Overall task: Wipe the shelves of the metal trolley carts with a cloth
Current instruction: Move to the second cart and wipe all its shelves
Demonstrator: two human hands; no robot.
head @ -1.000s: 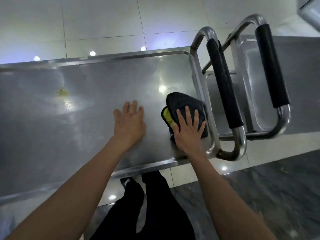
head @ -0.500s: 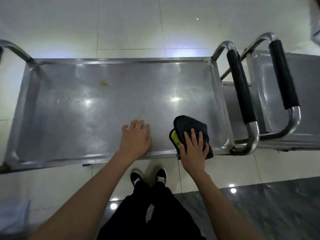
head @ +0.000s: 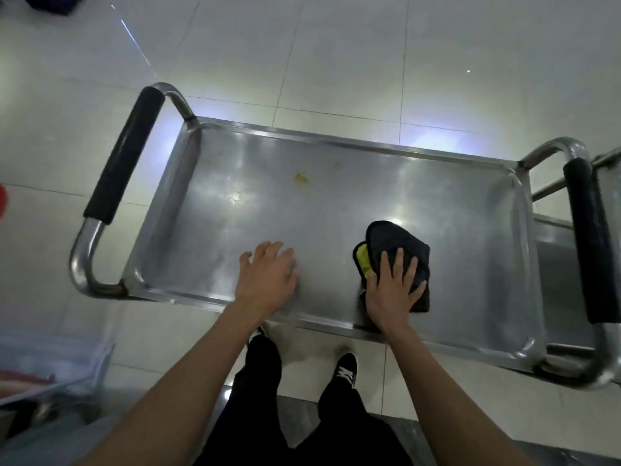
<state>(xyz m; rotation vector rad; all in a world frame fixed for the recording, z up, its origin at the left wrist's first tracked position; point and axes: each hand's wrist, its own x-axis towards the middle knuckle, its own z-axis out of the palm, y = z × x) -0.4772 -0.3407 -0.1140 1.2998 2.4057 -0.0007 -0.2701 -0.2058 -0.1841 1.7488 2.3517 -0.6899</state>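
Trolley shelf (head: pixel 336 210) bare silver steel, small yellow stain (head: pixel 300 177). Cloth (head: pixel 400 245) black, yellow inner face. Handle grips (head: pixel 124 156) black. Floor tiles (head: pixel 336 55) off-white. Trousers (head: pixel 339 428) black; shoe (head: pixel 346 368) black, white laces.

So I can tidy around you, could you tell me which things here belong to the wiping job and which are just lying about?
Job: cloth, trolley shelf, yellow stain, both hands.
Lying about: second trolley, red object, clutter bottom left.

Both forearms were bare, with no sleeves in view. The left hand (head: pixel 267 280) and right hand (head: pixel 391 290) wore no gloves. Trousers (head: pixel 262 371) were black; shoes (head: pixel 346 368) black with white laces.
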